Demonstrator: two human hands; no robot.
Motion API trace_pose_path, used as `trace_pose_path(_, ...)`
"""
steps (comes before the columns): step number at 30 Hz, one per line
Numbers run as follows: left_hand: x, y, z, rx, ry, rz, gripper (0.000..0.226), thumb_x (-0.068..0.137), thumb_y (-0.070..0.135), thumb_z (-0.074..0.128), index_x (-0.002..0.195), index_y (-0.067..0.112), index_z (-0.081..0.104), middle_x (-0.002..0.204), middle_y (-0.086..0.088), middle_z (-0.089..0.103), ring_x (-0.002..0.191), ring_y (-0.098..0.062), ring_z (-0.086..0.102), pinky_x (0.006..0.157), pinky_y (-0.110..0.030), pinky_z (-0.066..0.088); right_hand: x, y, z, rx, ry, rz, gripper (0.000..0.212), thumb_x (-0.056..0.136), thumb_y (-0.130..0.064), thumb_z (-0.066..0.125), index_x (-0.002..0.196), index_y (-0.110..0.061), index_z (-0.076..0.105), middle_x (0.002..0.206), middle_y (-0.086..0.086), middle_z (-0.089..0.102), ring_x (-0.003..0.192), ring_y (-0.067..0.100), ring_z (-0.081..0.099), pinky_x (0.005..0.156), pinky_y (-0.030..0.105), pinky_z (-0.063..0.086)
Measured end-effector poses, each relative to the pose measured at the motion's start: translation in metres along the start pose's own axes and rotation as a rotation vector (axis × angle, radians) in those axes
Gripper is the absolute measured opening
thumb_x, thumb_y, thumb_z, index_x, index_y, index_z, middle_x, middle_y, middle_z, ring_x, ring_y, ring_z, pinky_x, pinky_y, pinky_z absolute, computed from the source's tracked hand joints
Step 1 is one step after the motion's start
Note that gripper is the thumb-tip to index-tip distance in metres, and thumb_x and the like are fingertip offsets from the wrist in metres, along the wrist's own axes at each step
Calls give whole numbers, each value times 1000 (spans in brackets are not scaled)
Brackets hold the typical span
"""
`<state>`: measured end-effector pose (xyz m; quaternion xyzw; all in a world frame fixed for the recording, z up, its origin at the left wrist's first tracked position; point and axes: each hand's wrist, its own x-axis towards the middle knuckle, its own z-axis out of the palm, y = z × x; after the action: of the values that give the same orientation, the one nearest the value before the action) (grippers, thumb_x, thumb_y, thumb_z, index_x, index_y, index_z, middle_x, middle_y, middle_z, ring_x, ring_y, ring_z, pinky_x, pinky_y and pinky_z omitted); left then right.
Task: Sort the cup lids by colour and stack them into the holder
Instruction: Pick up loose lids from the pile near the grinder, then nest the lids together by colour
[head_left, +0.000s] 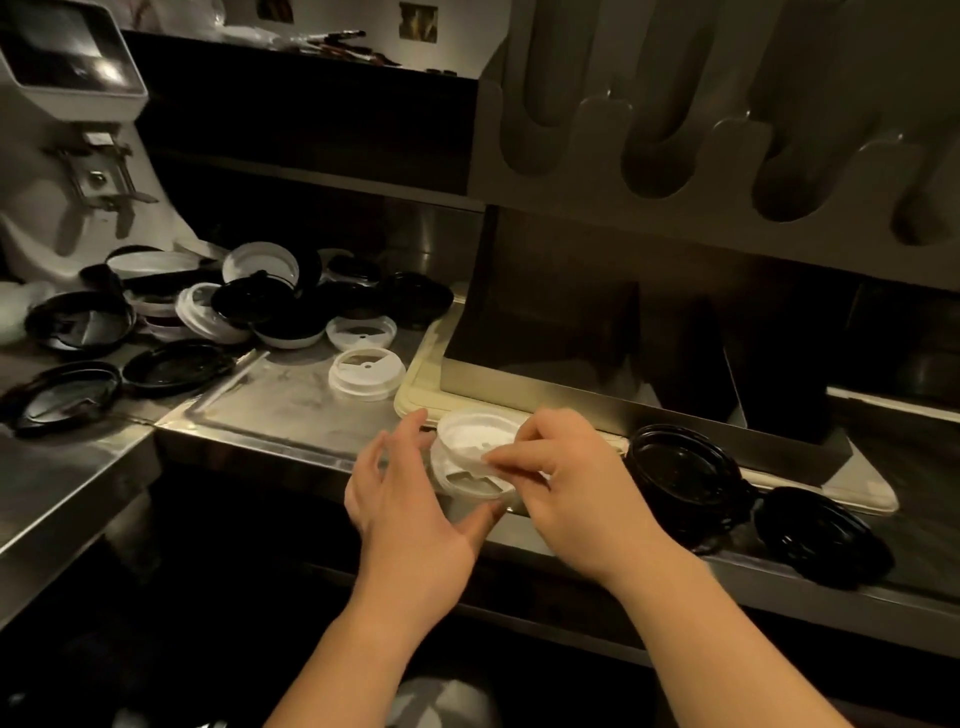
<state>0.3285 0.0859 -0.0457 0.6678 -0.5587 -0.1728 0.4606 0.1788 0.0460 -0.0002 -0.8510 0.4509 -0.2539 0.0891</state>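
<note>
Head view: my left hand (410, 493), right hand (566, 483) grip round white plastic lids (475, 441) — black lid stacks (680, 467) at three o'clock, mixed heap (270, 306) at ten, grey holder (597, 171) unfilled.

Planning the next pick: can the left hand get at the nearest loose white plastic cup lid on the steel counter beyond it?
Probably yes: only bare steel counter lies between the left hand and the loose white lid. But that hand holds the stacked white lids, so it must release them first.
</note>
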Motion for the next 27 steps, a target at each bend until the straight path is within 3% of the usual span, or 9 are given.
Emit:
trace_pose_path(2,1,-1,1,-32,9,1,102,72,42,85,147,39,16,134,25,31,140,4,1,115,-33,2,-1,-2,4,-17,-82,-7,27,97,-19,65,120,-30,74,101,-13,50,100,8,45,91,28,47)
trace_pose_path(5,1,-3,4,-69,25,-13,96,72,39,86,140,46,18,142,17,34,140,-2,6,113,-31,10,-2,-6,3,-22,-160,-5,28,97,-15,63,120,-28,73,103,-12,49,103,10,45,94,31,46)
trace_pose_path(8,0,-6,2,-91,-6,-53,101,71,41,86,145,42,18,143,14,30,142,-6,4,116,-36,14,-2,-7,-4,-75,-217,-1,29,99,-15,60,119,-32,72,103,-15,48,104,8,44,93,26,44)
trace_pose_path(11,0,-4,0,-89,-44,-72,101,72,40,86,146,44,17,129,23,22,140,-6,4,121,-45,19,-1,-8,-4,-116,-240,-13,29,99,-15,60,119,-34,72,101,-16,49,102,6,43,89,22,41)
trace_pose_path(15,1,-2,-1,-79,-51,-56,92,73,42,84,143,44,25,123,26,18,133,-3,8,119,-47,28,0,-11,-2,-129,-263,4,24,102,-24,55,118,-36,68,103,-18,50,103,3,42,92,21,41)
trace_pose_path(18,4,-5,-13,-74,-138,-36,95,73,42,83,143,47,20,131,29,14,136,-7,8,118,-41,28,-1,-12,-4,-132,-243,22,29,100,-30,55,126,-40,63,111,-26,51,110,-2,41,101,19,38)
trace_pose_path(21,23,-12,-36,-20,-218,52,84,78,25,78,139,46,25,120,40,13,129,4,10,116,-32,22,-2,-12,-7,-95,-192,25,36,95,-27,62,125,-45,59,111,-34,49,115,-9,38,103,15,34)
trace_pose_path(24,73,-25,-52,162,-94,89,65,82,14,69,136,35,40,140,18,27,137,-10,19,110,-27,25,2,-14,-8,11,-91,63,32,94,-30,65,113,-52,54,108,-36,52,116,-13,41,97,11,35)
trace_pose_path(27,127,-36,-53,421,-115,52,61,84,22,66,139,30,41,150,-2,30,141,-26,20,113,-41,27,9,-21,-4,42,-69,77,26,94,-32,65,105,-53,54,105,-34,55,111,-11,46,97,14,39)
